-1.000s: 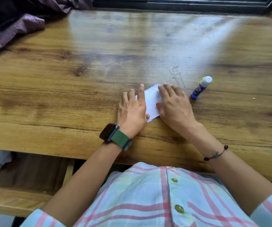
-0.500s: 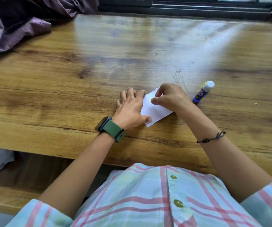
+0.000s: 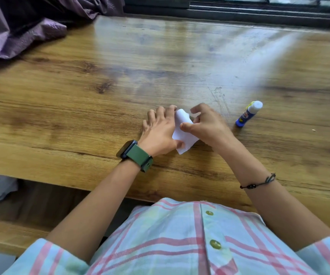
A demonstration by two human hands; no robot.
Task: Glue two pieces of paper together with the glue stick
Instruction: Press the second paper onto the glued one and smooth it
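Note:
A small white paper [image 3: 185, 135] lies on the wooden table [image 3: 100, 80] near its front edge, between my hands. My left hand [image 3: 160, 132], with a green watch on the wrist, rests flat on the paper's left part and pins it down. My right hand [image 3: 207, 126] is curled over the paper's right side, thumb and fingers pinching its upper edge, which curls up off the table. I cannot tell whether one or two sheets are there. The glue stick [image 3: 248, 114], blue with a white cap, lies capped on the table to the right of my right hand.
A purple cloth [image 3: 21, 30] is heaped at the table's far left corner. A dark window frame [image 3: 239, 10] runs along the far edge. A wooden bench [image 3: 11, 225] shows below the table's front edge at left.
My right hand went from lying flat on the paper to a curled pinch on its upper edge, lifting that edge. My left hand stayed pressed on the paper. The glue stick has not moved.

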